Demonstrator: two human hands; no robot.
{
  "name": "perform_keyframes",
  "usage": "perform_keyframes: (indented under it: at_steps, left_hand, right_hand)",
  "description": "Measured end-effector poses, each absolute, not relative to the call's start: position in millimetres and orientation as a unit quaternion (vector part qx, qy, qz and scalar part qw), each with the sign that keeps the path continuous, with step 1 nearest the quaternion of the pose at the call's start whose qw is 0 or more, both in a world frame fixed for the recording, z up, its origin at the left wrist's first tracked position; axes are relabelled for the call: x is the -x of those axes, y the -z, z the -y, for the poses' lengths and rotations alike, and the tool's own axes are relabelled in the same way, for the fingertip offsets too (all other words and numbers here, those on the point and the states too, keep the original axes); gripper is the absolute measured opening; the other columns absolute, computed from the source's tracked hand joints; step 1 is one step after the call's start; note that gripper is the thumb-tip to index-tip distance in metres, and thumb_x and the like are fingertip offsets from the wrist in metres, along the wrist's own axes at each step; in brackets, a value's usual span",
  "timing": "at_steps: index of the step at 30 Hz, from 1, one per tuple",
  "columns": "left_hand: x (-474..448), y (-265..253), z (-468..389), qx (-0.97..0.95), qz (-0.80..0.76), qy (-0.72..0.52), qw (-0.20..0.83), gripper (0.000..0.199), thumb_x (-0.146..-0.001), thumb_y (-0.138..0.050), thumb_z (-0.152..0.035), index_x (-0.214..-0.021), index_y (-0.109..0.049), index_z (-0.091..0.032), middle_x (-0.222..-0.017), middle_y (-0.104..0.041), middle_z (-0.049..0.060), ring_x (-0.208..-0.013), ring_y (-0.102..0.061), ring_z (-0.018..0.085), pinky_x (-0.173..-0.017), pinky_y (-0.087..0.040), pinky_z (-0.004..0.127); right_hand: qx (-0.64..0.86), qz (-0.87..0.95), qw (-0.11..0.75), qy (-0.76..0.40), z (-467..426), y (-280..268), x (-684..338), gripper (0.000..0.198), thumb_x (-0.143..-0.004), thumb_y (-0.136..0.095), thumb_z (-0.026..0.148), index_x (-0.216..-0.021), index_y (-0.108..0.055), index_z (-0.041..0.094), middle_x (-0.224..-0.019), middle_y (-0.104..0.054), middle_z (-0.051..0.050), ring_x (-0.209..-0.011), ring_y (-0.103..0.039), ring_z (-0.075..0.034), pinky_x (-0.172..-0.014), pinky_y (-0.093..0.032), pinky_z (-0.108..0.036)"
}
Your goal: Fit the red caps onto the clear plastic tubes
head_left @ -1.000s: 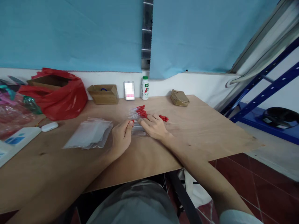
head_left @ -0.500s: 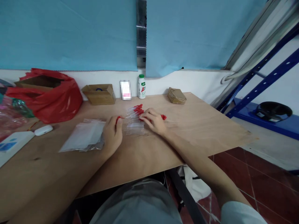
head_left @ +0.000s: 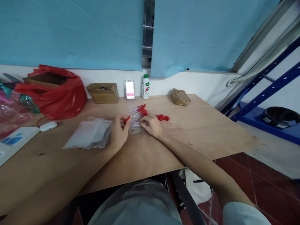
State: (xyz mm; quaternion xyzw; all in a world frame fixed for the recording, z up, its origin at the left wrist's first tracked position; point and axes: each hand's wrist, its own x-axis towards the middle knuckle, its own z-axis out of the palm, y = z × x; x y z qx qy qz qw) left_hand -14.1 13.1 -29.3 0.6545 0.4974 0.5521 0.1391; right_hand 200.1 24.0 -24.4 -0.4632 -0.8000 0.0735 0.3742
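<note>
My left hand [head_left: 120,132] is closed, pinching a small red piece [head_left: 127,119] between thumb and fingers; whether a stick is attached to it I cannot tell. To its right lies a row of thin clear sticks [head_left: 136,128], side by side on the table. Behind these is a bunch of clear sticks with red ends [head_left: 142,109]. My right hand [head_left: 153,126] rests over the right side of the row, its thumb and fingers bent together at the sticks. What those fingertips hold is too small to make out. Just beyond that hand sits a cluster of small red pieces [head_left: 163,117].
Clear plastic bags [head_left: 90,134] lie stacked left of my left hand. An open cardboard box [head_left: 104,95], a phone-like screen [head_left: 130,89], a white bottle [head_left: 145,87] and a closed carton [head_left: 181,97] line the back. A red bag [head_left: 63,100] and power strip [head_left: 16,140] are left.
My left hand has moved right, closer to the clear sticks, with the red piece in it. My right fingers have shifted slightly down the row, uncovering more red pieces. The view has turned slightly.
</note>
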Motion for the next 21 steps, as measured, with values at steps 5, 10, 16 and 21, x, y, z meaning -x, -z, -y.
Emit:
perform_keyframes:
  at_steps: [5,10,16,21]
  left_hand:
    - [14.0,25.7,-11.9,-0.682,-0.481,-0.533,0.140,0.021,-0.099,-0.063,-0.044,-0.108,-0.067,-0.026,-0.098,-0.075,0.002,-0.083,-0.070,0.018,-0.073,-0.054,0.030]
    - [9.1,24.8,-17.6,-0.701,-0.470,-0.514,0.151,0.029,-0.106,-0.051,-0.042,-0.116,-0.072,-0.025,-0.106,-0.079,0.004,-0.092,-0.073,0.020,-0.079,-0.056,0.031]
    - [-8.9,17.9,-23.3,-0.732,-0.461,-0.487,0.123,0.032,-0.107,-0.046,-0.035,-0.123,-0.071,-0.023,-0.109,-0.079,0.006,-0.094,-0.073,0.021,-0.085,-0.055,0.034]
    - [-21.2,18.7,-25.1,-0.747,-0.450,-0.468,0.140,0.028,-0.107,-0.048,-0.035,-0.130,-0.061,-0.023,-0.110,-0.080,0.007,-0.090,-0.076,0.023,-0.082,-0.055,0.035]
  right_hand:
    - [0.464,0.816,0.339,-0.058,-25.4,25.5,-200.7,0.018,-0.101,-0.069,0.035,-0.090,-0.077,0.022,-0.101,-0.078,-0.005,-0.099,-0.063,-0.022,-0.098,-0.044,-0.036]
    - [0.475,0.813,0.331,-0.063,-24.4,24.3,-203.0,0.019,-0.102,-0.066,0.035,-0.095,-0.077,0.021,-0.106,-0.077,-0.006,-0.101,-0.062,-0.023,-0.099,-0.045,-0.037]
    - [0.400,0.793,0.438,-0.135,-19.8,16.3,-205.4,0.037,-0.104,-0.062,0.037,-0.139,-0.060,0.024,-0.108,-0.076,-0.005,-0.103,-0.067,-0.021,-0.096,-0.051,-0.035]
    - [0.376,0.771,0.478,-0.192,-18.3,10.1,-206.6,0.022,-0.105,-0.057,0.038,-0.117,-0.068,0.022,-0.105,-0.076,-0.005,-0.095,-0.070,-0.020,-0.091,-0.054,-0.033]
